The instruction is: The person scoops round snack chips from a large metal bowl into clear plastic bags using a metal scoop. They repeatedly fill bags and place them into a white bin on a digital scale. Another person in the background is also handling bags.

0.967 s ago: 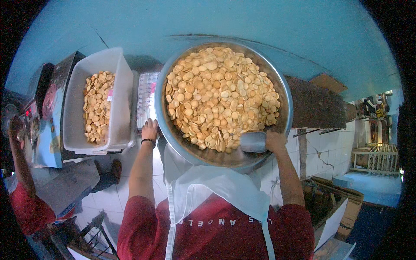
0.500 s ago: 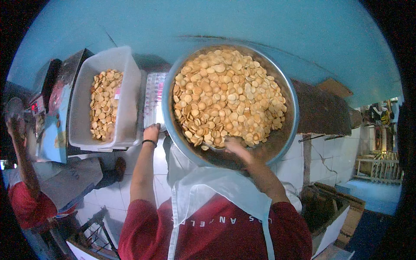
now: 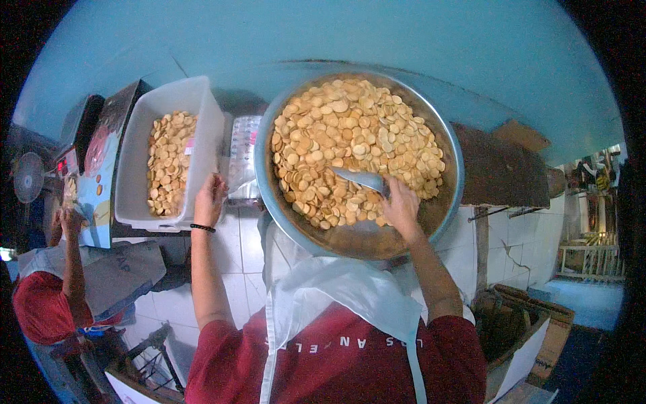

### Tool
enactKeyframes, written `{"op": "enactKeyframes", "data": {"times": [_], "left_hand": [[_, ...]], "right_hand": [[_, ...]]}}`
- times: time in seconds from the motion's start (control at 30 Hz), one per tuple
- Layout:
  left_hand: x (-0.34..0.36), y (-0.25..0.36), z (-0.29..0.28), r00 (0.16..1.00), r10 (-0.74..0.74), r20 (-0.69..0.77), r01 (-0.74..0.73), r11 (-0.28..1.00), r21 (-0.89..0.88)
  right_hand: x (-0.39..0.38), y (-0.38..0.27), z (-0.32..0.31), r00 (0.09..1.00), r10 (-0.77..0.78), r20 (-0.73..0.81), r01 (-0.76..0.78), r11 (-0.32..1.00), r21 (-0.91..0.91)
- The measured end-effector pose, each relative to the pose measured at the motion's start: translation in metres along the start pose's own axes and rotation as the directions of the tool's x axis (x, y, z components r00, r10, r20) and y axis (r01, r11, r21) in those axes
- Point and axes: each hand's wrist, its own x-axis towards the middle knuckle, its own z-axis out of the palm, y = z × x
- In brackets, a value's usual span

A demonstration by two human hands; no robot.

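A wide metal basin holds a heap of small round golden biscuits. My right hand is closed around the handle of a metal scoop, whose blade lies over the biscuits and points left. My left hand, with a dark bead bracelet at the wrist, has its fingers pinched together beside the front right corner of a translucent white tub. Something thin and clear seems to be at those fingertips, but I cannot make it out. More of the same biscuits lie inside the tub.
Clear packaging lies between tub and basin. At far left, a co-worker's hands work near a blue surface and a scale with a red display. A dark ledge runs right of the basin; cardboard boxes stand below.
My right hand has moved up and right from the basin's near side, bringing the scoop into view. My left hand has shifted left and slightly up, toward the tub. The co-worker's hand has come down.
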Motion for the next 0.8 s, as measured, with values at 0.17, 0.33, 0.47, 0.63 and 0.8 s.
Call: {"op": "enactKeyframes", "data": {"times": [0.17, 0.33, 0.47, 0.63, 0.8], "left_hand": [[-0.017, 0.059, -0.024, 0.996, -0.057, 0.068, 0.077, 0.936, -0.345], [-0.028, 0.074, -0.038, 0.993, -0.053, -0.108, 0.022, 0.963, -0.269], [-0.028, 0.081, -0.043, 0.973, -0.038, -0.229, -0.021, 0.969, -0.247], [-0.033, 0.095, -0.042, 0.912, 0.096, -0.399, -0.1, 0.995, 0.011], [-0.03, 0.105, -0.038, 0.83, 0.455, -0.323, -0.385, 0.886, 0.259]], "right_hand": [[0.006, 0.019, -0.068, 0.986, -0.158, -0.051, 0.138, 0.949, -0.284], [0.008, 0.079, -0.087, 0.968, 0.078, 0.237, 0.065, 0.838, -0.541], [0.008, 0.123, -0.039, 0.941, 0.176, 0.288, 0.013, 0.834, -0.552], [-0.01, 0.122, 0.031, 0.806, 0.222, 0.549, 0.069, 0.886, -0.459], [-0.027, 0.065, 0.102, 0.753, -0.017, 0.658, -0.078, 0.99, 0.114]]}}
